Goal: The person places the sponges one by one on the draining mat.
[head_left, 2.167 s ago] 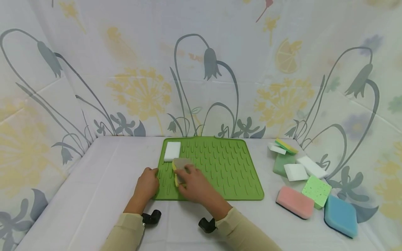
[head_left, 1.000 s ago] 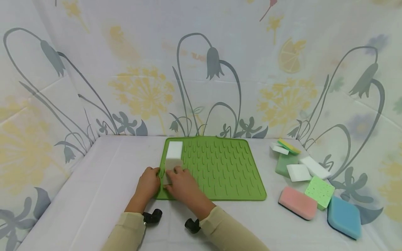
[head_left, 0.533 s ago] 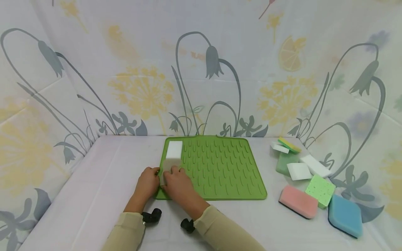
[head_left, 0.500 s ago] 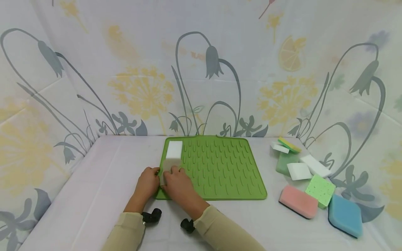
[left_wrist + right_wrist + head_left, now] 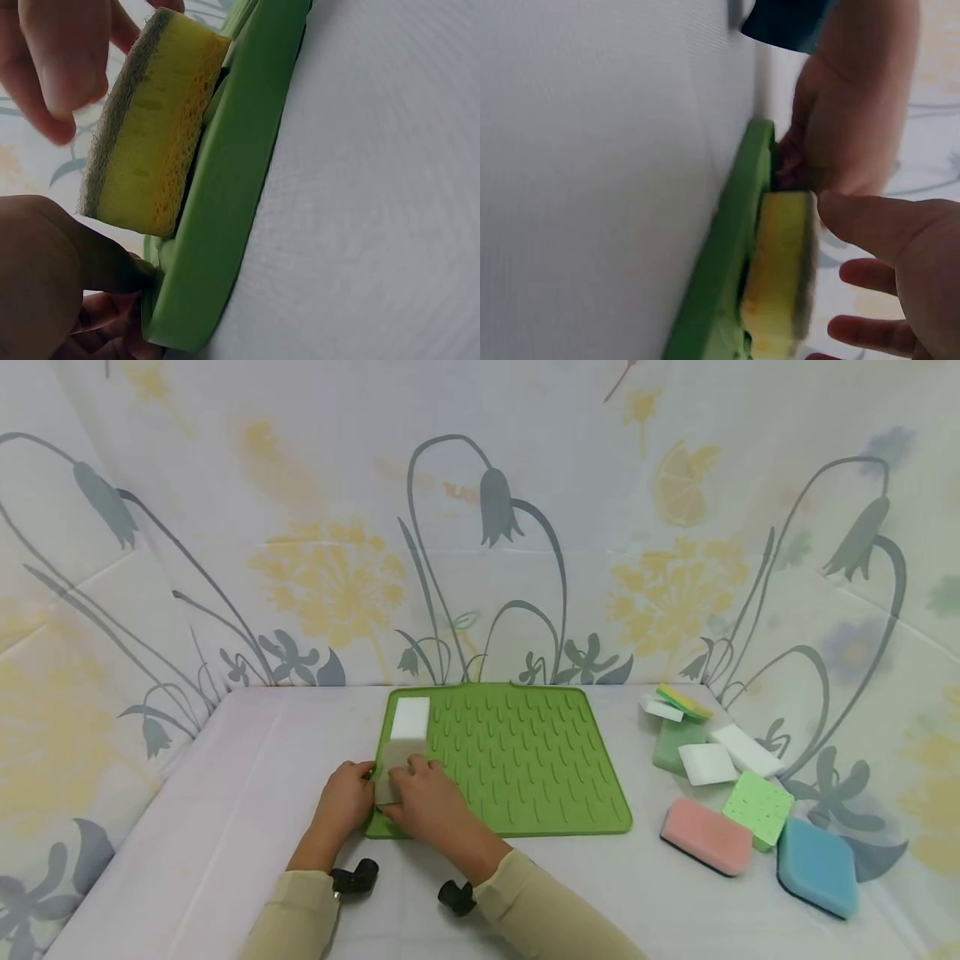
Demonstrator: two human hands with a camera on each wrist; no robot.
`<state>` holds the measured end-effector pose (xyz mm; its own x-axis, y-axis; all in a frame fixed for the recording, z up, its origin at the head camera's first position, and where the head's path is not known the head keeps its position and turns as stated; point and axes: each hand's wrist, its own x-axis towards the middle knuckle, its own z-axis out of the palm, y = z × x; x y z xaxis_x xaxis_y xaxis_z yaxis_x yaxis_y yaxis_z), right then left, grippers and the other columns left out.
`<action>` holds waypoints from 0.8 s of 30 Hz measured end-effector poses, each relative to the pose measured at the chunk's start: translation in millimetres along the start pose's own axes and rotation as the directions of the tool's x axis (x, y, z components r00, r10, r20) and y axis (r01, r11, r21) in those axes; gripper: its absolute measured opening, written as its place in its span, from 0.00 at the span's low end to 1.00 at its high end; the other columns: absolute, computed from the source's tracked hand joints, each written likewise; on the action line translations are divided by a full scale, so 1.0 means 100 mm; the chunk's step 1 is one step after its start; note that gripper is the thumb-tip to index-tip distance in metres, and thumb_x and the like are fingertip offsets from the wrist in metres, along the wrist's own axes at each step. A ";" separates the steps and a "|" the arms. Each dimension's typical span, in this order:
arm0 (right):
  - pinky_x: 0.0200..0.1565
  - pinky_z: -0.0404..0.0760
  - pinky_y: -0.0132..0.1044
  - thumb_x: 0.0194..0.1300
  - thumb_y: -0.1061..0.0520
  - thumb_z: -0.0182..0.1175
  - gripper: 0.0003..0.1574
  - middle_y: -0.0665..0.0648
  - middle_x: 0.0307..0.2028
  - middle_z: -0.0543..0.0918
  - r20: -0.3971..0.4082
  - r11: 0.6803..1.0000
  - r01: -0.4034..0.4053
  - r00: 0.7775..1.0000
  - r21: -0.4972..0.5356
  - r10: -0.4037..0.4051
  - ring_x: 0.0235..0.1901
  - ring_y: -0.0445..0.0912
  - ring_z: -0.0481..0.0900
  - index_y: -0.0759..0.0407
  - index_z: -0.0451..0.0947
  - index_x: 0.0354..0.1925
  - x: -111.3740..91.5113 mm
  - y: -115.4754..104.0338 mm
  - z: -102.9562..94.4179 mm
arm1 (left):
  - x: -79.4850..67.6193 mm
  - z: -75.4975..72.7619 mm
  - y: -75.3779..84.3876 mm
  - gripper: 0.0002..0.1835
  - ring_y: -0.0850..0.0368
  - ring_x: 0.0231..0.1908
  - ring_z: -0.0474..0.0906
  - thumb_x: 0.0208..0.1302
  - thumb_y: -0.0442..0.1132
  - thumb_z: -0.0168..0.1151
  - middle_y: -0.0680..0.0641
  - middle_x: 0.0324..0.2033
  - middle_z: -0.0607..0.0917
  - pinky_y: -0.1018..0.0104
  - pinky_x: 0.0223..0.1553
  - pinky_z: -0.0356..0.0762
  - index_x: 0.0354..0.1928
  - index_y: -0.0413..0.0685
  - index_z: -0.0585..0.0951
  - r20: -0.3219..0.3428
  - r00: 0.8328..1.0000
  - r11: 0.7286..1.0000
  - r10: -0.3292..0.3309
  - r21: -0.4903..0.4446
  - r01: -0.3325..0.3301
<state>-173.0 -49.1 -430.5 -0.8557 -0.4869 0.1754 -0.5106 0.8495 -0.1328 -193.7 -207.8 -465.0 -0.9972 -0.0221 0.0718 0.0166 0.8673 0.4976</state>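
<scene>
A yellow sponge (image 5: 146,127) with a grey scouring face lies on a green ribbed silicone mat (image 5: 525,760), scouring face up, near the left edge. Just behind it, also on the mat, is a white sponge block (image 5: 410,718). My right hand (image 5: 431,802) is over the yellow sponge; in the right wrist view its thumb (image 5: 855,217) is at the sponge's top edge, while the other fingers stand apart from it. My left hand (image 5: 345,802) pinches the mat's left edge between thumb and fingers, partly hidden behind the mat in the left wrist view.
Right of the mat lie a pink sponge (image 5: 707,837), a blue sponge (image 5: 817,867), a light green sponge (image 5: 757,808), a dull green pad (image 5: 675,747), several white blocks including one (image 5: 708,764) in front, and a yellow-green sponge (image 5: 682,702). A patterned cloth (image 5: 480,527) hangs behind.
My right hand has carried the yellow sponge left to the mat's edge, in front of the white block, then loosened its fingers from it. The left hand stays at the mat's edge.
</scene>
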 end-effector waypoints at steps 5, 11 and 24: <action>0.52 0.80 0.45 0.62 0.39 0.63 0.32 0.59 0.61 0.73 0.057 0.996 0.028 0.998 0.090 -0.033 0.57 0.56 0.75 0.50 0.75 0.60 -0.08 0.13 -0.09 | -0.01 -0.01 0.00 0.20 0.38 0.46 0.78 0.65 0.30 0.49 0.33 0.43 0.81 0.47 0.49 0.77 0.56 0.30 0.77 0.013 1.000 1.000 0.001 -0.009 -0.001; 0.59 0.75 0.47 0.64 0.41 0.62 0.30 0.57 0.64 0.71 0.079 0.980 0.031 0.996 0.197 -0.048 0.61 0.55 0.73 0.47 0.74 0.61 -0.19 0.30 -0.20 | -0.03 -0.03 0.01 0.20 0.38 0.47 0.78 0.66 0.31 0.49 0.34 0.45 0.80 0.47 0.49 0.77 0.58 0.30 0.76 0.031 0.999 1.000 -0.010 -0.016 0.010; 0.58 0.76 0.51 0.66 0.45 0.60 0.27 0.58 0.61 0.74 -0.007 0.942 0.061 0.998 0.330 -0.063 0.60 0.54 0.74 0.51 0.75 0.61 -0.42 0.84 -0.39 | -0.01 0.02 -0.03 0.20 0.39 0.47 0.78 0.66 0.31 0.50 0.33 0.45 0.80 0.47 0.48 0.77 0.58 0.29 0.75 0.023 1.000 1.000 0.005 -0.028 -0.004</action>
<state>-176.8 50.4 -410.9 -0.8213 -0.5379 0.1899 -0.5614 0.7031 -0.4364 -192.7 -209.6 -468.5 -0.9985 -0.0066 0.0546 0.0229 0.8530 0.5214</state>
